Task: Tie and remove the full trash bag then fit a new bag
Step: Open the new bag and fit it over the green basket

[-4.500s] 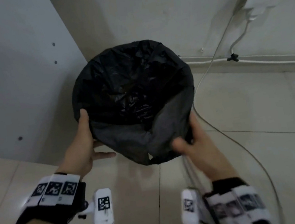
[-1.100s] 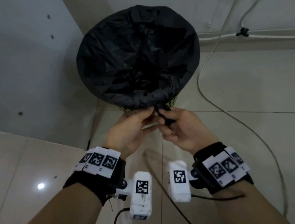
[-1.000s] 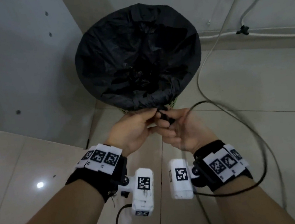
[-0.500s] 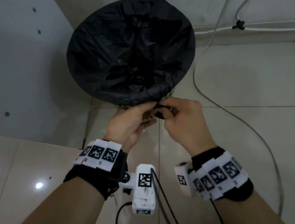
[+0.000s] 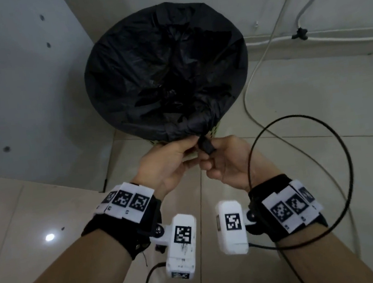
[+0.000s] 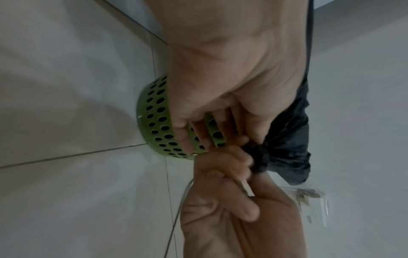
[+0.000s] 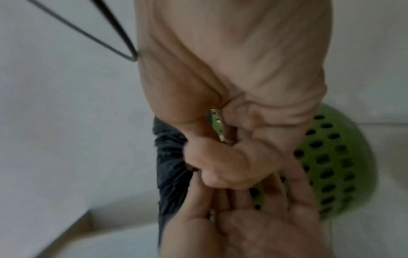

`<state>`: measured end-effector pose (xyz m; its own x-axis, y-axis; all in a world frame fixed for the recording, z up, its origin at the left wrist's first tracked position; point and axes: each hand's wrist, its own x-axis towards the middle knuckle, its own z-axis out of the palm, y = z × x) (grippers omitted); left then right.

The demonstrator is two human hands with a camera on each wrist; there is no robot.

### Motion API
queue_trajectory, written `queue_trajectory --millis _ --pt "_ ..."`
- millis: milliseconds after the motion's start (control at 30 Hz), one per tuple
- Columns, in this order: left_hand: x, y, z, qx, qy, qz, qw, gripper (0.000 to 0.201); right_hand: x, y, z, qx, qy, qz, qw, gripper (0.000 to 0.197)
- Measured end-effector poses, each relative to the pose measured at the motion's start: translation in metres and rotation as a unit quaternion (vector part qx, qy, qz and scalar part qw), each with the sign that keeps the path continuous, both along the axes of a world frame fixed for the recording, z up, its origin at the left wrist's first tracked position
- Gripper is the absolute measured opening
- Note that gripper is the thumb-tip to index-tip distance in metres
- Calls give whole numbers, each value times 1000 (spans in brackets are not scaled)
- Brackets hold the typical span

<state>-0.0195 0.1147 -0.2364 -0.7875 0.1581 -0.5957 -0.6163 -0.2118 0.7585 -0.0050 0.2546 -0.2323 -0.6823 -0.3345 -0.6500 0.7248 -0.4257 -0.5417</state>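
Note:
A black trash bag (image 5: pixel 165 73) lines a green perforated bin (image 6: pixel 154 122) on the tiled floor, its edge folded over the rim. At the near rim the slack is gathered into a short twisted bunch (image 5: pixel 206 147). My left hand (image 5: pixel 190 144) pinches the bag's edge just left of the bunch, its other fingers lying along the bin wall. My right hand (image 5: pixel 208 152) has curled fingers gripping the bunch from the right. In the right wrist view the right hand (image 7: pixel 220 164) grips the bag (image 7: pixel 170 165) beside the bin (image 7: pixel 331 165).
A white wall panel (image 5: pixel 22 91) stands close on the bin's left. A white cable (image 5: pixel 248 100) trails across the floor right of the bin to the back wall. A black wrist-camera cable (image 5: pixel 346 168) loops out to my right.
Earlier both hands held the bag's edge apart at the near rim; now they meet on the gathered bunch. In the last half second the right wrist turned palm-up and the black cable swung out right.

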Motion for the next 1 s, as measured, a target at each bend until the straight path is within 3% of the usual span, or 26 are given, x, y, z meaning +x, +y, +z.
queue_trajectory --millis 100,167,267,300,333,400,433,467,600,733,833,900,967,1000 --pt "-4 2 -1 -19 5 33 999 20 17 -1 2 192 148 -70 968 15" --pt "-6 3 1 -19 7 54 998 19 29 -4 0 332 272 -79 900 18" --pt "-9 4 0 -19 8 62 998 26 31 -8 -9 473 427 -93 766 22" --pt "-9 4 -1 -23 3 64 998 26 28 -9 -10 481 439 -111 750 17" --pt "-9 5 -1 -26 -4 65 998 25 24 -10 -10 467 416 -138 768 12" --pt "-9 7 0 -30 -14 59 998 16 17 -12 -7 374 319 -192 850 9" --pt "-8 7 0 -32 -17 56 998 13 14 -12 -8 338 284 -211 872 10" --pt "-7 8 0 -32 -20 56 998 10 13 -12 -10 339 275 -217 873 9" --pt "-5 8 1 -18 -21 72 997 9 20 -12 -23 452 404 -171 776 11" --pt "-5 5 3 3 -25 99 995 15 27 -15 -26 499 494 -118 703 24" --pt "-3 4 4 -30 -20 80 996 15 16 -10 -27 513 492 -122 692 8" --pt "-1 3 4 -61 -3 71 996 13 12 -7 -24 519 498 -104 687 9" --pt "2 1 4 -73 19 65 995 16 11 -6 -20 505 478 -79 714 12" --pt "3 0 5 -72 26 63 995 20 10 -6 -18 481 441 -71 754 16"
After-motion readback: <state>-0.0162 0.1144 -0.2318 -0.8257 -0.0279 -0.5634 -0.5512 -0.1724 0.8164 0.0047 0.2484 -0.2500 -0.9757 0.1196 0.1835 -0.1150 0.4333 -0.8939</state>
